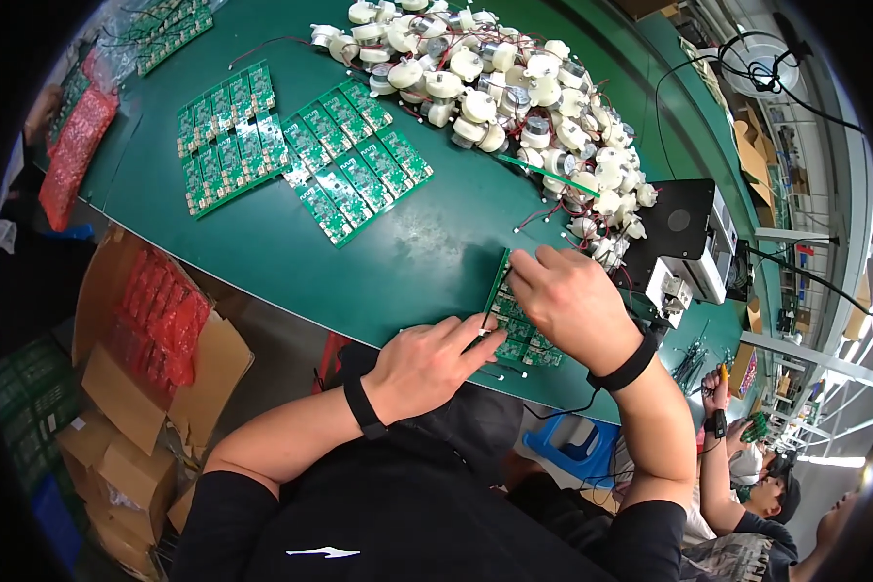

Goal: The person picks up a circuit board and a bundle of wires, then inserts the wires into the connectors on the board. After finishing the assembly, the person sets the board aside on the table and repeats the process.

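Between the thumb and fingers of my left hand (427, 361), a small white connector (484, 332) is pinched at the near-left edge of a green circuit board panel (532, 341). A thin dark wire seems to run from it up along the panel's left edge. My right hand (570, 296) is closed at the panel's far-left corner, its fingers bent over the edge, and covers much of the board. Whether those fingers also hold the wire is hidden. A few small wire ends (502, 371) lie by the table edge, near my left fingertips.
Two groups of green board panels (228, 145) (359, 160) lie on the green table (262, 262). A large heap of white round motors (524, 92) with red and black wires fills the far right. Beside it stands a black-and-silver machine (684, 238). Open cardboard boxes (131, 388) stand left; people work right.
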Available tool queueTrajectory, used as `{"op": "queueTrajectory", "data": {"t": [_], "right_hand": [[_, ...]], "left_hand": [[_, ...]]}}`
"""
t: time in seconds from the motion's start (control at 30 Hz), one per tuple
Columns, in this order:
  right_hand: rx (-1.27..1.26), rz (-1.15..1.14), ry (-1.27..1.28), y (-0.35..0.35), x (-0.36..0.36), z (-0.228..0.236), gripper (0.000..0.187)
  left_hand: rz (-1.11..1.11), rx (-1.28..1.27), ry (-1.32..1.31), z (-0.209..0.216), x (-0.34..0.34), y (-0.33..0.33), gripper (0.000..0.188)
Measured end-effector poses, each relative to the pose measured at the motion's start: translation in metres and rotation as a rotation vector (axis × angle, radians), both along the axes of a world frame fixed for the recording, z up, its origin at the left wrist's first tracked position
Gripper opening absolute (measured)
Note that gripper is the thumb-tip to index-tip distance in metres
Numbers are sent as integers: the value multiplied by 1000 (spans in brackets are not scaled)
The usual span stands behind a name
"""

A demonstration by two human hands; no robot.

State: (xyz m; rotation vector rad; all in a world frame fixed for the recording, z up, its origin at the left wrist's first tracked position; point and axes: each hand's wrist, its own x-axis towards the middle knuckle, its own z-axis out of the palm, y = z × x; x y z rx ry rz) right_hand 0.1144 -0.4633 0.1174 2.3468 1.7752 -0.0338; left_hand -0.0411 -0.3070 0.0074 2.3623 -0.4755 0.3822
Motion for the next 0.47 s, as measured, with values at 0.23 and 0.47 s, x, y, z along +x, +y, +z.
{"op": "queueTrajectory", "data": {"t": [0.23, 0.47], "right_hand": [[-78, -1, 63, 1, 7, -4, 8], [-64, -47, 56, -1, 5, -5, 7]], "left_hand": [[-16, -26, 25, 5, 2, 3, 32], [-26, -54, 16, 7, 5, 4, 32]]}}
